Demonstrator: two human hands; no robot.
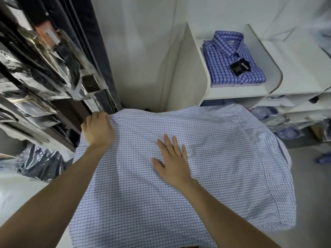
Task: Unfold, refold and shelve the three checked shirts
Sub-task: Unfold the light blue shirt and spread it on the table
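Note:
A pale checked shirt lies spread out, back side up, over a surface in front of me. My left hand grips its far left edge with curled fingers, bunching the cloth. Flat on the middle of the shirt rests my right hand, fingers straight and spread. A folded blue checked shirt with a black tag lies on top of a second folded shirt on the white shelf at the upper right.
Dark garments in clear plastic bags hang on the left. More bagged shirts fill the lower white shelves on the right. A bagged dark item lies on the floor at the left. A white wall corner stands behind the shirt.

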